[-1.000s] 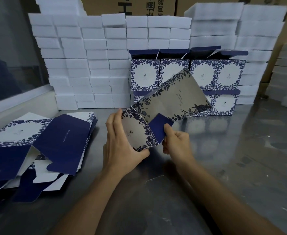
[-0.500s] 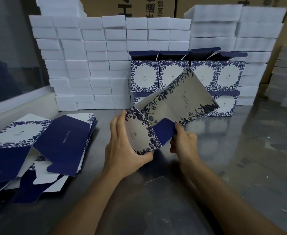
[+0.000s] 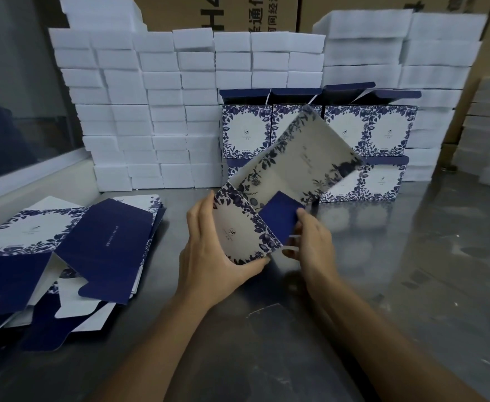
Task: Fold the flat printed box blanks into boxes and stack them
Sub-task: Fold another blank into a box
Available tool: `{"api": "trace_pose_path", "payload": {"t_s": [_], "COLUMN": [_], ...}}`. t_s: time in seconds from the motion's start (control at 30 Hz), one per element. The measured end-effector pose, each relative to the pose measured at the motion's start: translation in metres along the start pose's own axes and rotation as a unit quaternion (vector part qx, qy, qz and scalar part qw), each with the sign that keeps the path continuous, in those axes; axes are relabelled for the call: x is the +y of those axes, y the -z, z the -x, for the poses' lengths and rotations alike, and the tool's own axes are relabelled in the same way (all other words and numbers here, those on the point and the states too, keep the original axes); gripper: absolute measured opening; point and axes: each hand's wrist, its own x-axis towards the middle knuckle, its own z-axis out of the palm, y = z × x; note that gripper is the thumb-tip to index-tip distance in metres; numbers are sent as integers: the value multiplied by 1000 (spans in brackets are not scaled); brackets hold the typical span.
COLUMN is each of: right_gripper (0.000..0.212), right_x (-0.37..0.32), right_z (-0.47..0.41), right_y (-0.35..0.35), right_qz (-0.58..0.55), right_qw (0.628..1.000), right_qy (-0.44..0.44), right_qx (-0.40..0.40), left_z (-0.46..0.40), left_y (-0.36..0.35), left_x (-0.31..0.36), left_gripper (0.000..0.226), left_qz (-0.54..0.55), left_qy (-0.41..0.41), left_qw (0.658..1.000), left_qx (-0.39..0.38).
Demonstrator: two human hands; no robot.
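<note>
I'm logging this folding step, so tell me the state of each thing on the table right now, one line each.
Box in hand: half opened, held tilted above the table, blue flap folding in.
Left hand: grips the box's near end.
Right hand: pinches the blue flap.
Flat blanks: unfolded, loose pile at left.
Finished boxes: folded, stacked two rows high, top lids open.
White foam blocks: stacked behind.

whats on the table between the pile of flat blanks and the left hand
Nothing: in the head view only bare metal table separates the pile of flat blanks from the left hand.
</note>
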Motion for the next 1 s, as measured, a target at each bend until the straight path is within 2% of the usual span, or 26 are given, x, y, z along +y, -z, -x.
{"api": "trace_pose_path", "payload": {"t_s": [0.13,0.33,0.47,0.53,0.63,0.77,0.87,1.0], "right_gripper": [23,38,38,41,63,78,77,74], "right_x": [5,2,-4,-7,-9,-9,-5,-5], "right_z": [0,-3,-6,-6,-8,-8,-10,-9], "right_y": [-7,-6,-4,-3,-2,-1,2,3], "right_qz": [-27,-59,-66,-49,-15,21,23,-5], "right_qw": [998,997,994,994,994,992,994,997], "right_qy": [0,-33,-49,-53,-35,-39,-42,-22], "right_qx": [-50,-34,-71,-87,-98,-118,-98,-74], "left_z": [1,1,1,0,0,0,-1,-6], "left_y": [1,1,1,1,1,1,1,2], "left_x": [-3,-6,-6,-5,-5,-4,-3,0], "left_gripper": [111,61,39,39,45,41,39,45], "left_qz": [13,12,96,148,172,198,239,334], "left_qy": [0,-5,8,1,-6,4,29,119], "left_qw": [1000,999,995,989,985,980,970,934], "left_qx": [2,31,21,8,0,6,15,36]}}
